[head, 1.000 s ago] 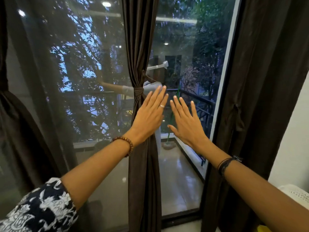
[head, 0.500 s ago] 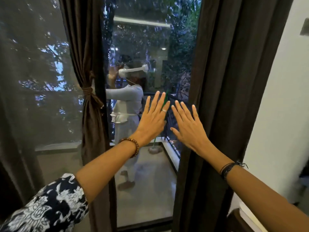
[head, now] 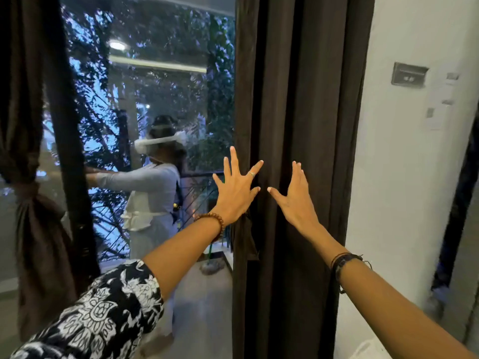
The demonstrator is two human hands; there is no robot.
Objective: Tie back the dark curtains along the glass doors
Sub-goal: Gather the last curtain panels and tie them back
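Both hands are reaching forward at mid-frame with fingers straight and spread; neither grip is closing on anything. The left hand [head: 237,189], wearing a ring and a beaded bracelet [head: 211,221] at the wrist, is lying across the left edge of the hanging dark curtain [head: 298,99], its thumb and first fingers overlapping the glass door [head: 166,86] and its ring and little fingers overlapping the cloth. The right hand [head: 296,200], with dark bands [head: 343,263] at the wrist, is lying wholly in front of the curtain's folds, just right of the left hand; the two are apart, with a fold of cloth between them. Whether the palms are pressing on the fabric or hovering just before it cannot be told.

This curtain is hanging loose and straight, running top to bottom through the centre-right of the frame, between the glass and the white wall [head: 404,177]. A small loose flap of cloth is showing on its left edge below the left wrist. A second curtain [head: 39,229] at the far left of the frame is already gathered and knotted at about mid-height.

A person's reflection [head: 153,193] is showing in the glass, left of the left hand. A wall plate [head: 408,73] is sitting at the upper right.
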